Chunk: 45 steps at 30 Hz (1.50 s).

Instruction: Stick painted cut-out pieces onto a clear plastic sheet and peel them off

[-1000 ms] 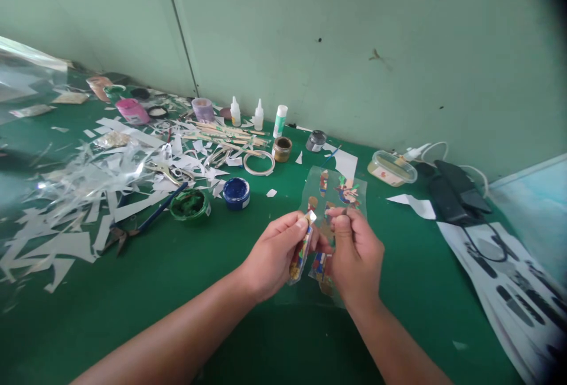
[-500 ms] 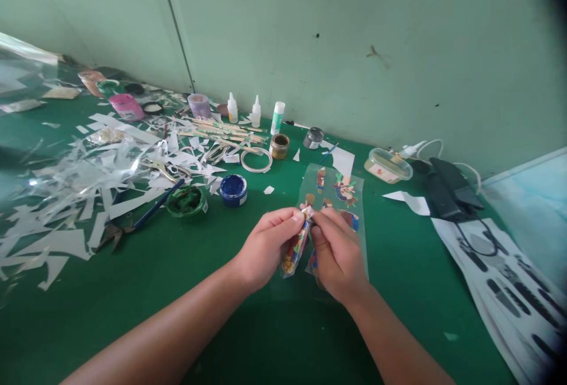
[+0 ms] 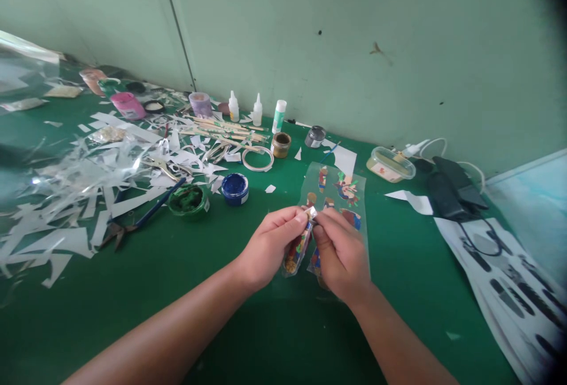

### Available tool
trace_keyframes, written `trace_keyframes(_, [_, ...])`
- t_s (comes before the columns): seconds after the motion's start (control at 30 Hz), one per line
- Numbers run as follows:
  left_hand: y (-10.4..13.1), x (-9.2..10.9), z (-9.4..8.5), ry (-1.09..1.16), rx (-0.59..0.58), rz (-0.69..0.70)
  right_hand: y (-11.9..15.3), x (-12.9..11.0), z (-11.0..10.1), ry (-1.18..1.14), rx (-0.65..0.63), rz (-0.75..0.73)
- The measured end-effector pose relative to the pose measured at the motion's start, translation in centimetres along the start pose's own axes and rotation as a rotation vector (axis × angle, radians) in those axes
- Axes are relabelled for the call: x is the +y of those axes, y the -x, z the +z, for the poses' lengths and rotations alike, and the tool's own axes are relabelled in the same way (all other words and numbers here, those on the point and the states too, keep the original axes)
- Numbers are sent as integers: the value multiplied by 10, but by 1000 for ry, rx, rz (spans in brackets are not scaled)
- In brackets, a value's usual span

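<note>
My left hand (image 3: 270, 246) pinches a narrow, colourful painted piece (image 3: 295, 253) with a clear film edge, which slants down towards me. At its upper end a small whitish tip (image 3: 311, 212) shows between the fingertips of both hands. My right hand (image 3: 343, 249) is closed, its thumb and fingers pressed together at that tip; what exactly they grip is hidden. Beneath and behind the hands lies a clear sheet (image 3: 331, 179) bearing several painted figures, partly covered by my right hand.
Blue paint (image 3: 234, 189) and green paint (image 3: 188, 201) stand left of the hands. White scraps (image 3: 66, 243), pliers (image 3: 119, 232) and sticks (image 3: 225, 128) lie further left. Glue bottles (image 3: 257, 111) stand near the wall. On the right are a plastic tub (image 3: 390, 165), black device (image 3: 454, 187) and printed paper (image 3: 496, 284).
The whitish tip at the top of the held piece has shifted slightly right and looks turned. Both hands keep nearly the same pose; the whole view has moved slightly.
</note>
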<state>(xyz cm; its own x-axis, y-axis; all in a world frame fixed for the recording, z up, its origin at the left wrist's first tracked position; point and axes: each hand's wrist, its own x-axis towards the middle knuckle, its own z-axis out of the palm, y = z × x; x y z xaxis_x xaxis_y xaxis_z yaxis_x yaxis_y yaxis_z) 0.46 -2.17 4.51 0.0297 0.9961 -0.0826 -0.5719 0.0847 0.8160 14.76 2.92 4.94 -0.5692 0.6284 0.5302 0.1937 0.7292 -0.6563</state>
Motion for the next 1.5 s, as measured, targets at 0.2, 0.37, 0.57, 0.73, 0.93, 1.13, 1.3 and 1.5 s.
trace_keyframes(0.2, [0, -1, 1, 38, -14, -8, 0, 0, 3, 10, 45, 4])
trace_keyframes(0.37, [0, 0, 5, 84, -38, -22, 3, 4, 7, 40, 136, -20])
trace_keyframes(0.57, [1, 0, 6, 63, -56, -23, 3, 4, 7, 61, 207, 65])
trace_keyframes(0.73, [3, 0, 6, 24, -42, -23, -2, 10, -5, 143, 361, 122])
trace_keyframes(0.93, [0, 1, 3, 30, -37, -3, 2, 5, -4, 71, 151, -35])
trace_keyframes(1.13, [0, -3, 1, -15, -2, -10, 1, -2, 2, -185, 174, 144])
trace_keyframes(1.3, [-1, 2, 1, -289, 46, 81, -4, -4, 2, -218, 206, 275])
trace_keyframes(1.5, [0, 4, 1, -525, 85, 184, -5, -2, 2, -198, 178, 327])
